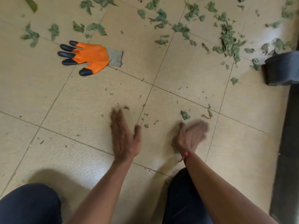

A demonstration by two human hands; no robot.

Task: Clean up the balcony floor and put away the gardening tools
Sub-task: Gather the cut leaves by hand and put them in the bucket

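The floor [178, 75] is beige textured tile with thin grout lines. An orange glove [90, 56] with black fingertips lies flat on it, fingers pointing left. Wilted green leaves [229, 41] are scattered above and to the right of the glove, thickest far to its right, near a black pot [282, 68]. Below and right of the glove, the left hand [124, 136] is spread flat, fingers straight, holding nothing. Farther right of the glove, the right hand [189, 138] is blurred but looks open and empty.

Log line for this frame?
left hand: open, empty | right hand: open, blurred | orange glove: lying untouched | leaves: scattered | black pot: right edge
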